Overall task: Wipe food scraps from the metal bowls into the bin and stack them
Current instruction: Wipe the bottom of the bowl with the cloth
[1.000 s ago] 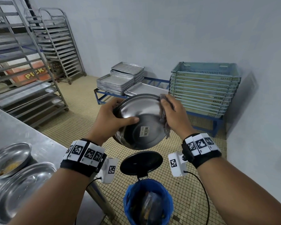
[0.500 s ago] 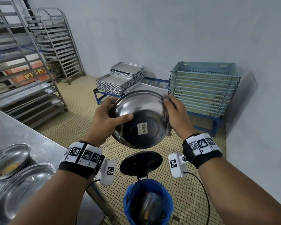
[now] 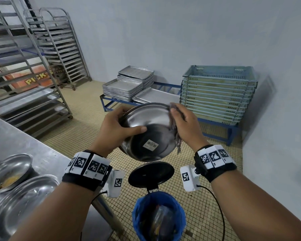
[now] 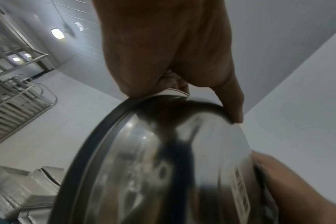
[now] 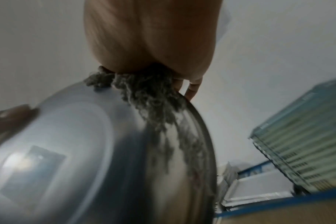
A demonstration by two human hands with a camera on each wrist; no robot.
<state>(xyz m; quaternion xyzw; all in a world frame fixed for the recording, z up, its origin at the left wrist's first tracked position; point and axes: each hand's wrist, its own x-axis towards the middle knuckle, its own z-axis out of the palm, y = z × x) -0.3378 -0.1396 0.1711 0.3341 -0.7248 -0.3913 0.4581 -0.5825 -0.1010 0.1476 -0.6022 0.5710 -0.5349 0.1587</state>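
Above the blue-lined bin [image 3: 158, 216], the left hand [image 3: 115, 129] grasps the tilted metal bowl [image 3: 151, 134] at its left rim, thumb across its underside. At the right rim the right hand [image 3: 186, 126] clutches a grey rag [image 3: 176, 136].

At my nine o'clock the steel table [image 3: 21, 146] carries two metal bowls [image 3: 23, 204], one just beside the other, the farther one [image 3: 10, 169] with yellowish scraps in it. On the tiled floor [image 3: 87, 129] at six o'clock stands the bin [image 3: 159, 216], lid up. At twelve o'clock a blue low rack [image 3: 165, 87] bears stacked trays [image 3: 127, 87] and crates [image 3: 217, 94].
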